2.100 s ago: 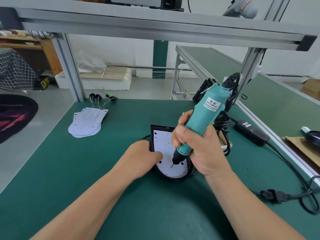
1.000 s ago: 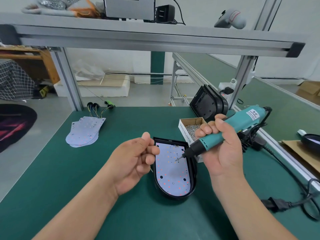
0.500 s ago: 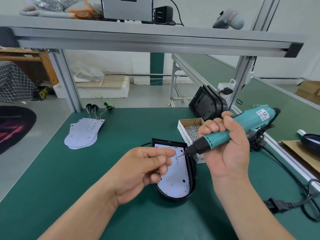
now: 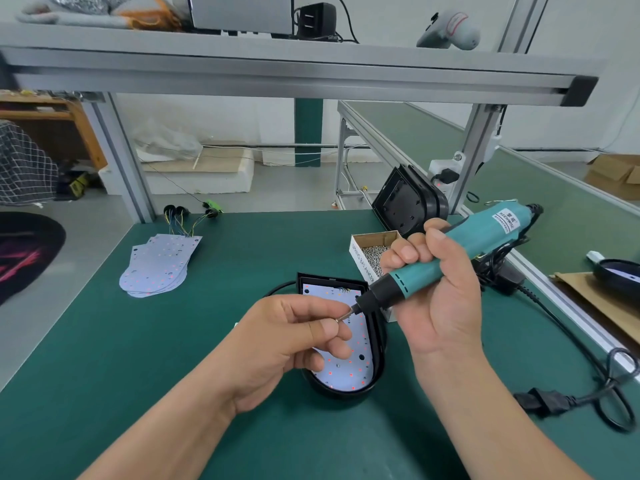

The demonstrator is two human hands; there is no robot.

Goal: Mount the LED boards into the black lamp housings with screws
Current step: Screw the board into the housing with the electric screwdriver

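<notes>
The fingers (image 4: 322, 306) of the left hand (image 4: 284, 344) are pinching a small screw (image 4: 342, 318) between thumb and index, and the screw is touching the bit tip of the teal electric screwdriver (image 4: 460, 251). The right hand (image 4: 440, 306) is gripping this screwdriver with its fingers curled round the body, holding it tilted, the bit pointing down to the left. Both hands are hovering above the black lamp housing (image 4: 346, 394), which is lying flat on the green desk (image 4: 173, 358) with an LED board (image 4: 349, 368) sitting inside it. Just right of the housing, partly behind the right hand, a small cardboard box (image 4: 362, 261) of screws is standing. At the far left of the desk a stack of LED boards (image 4: 157, 268) with wires is lying, and a second black housing (image 4: 405, 202) is standing tilted at the far right edge.
</notes>
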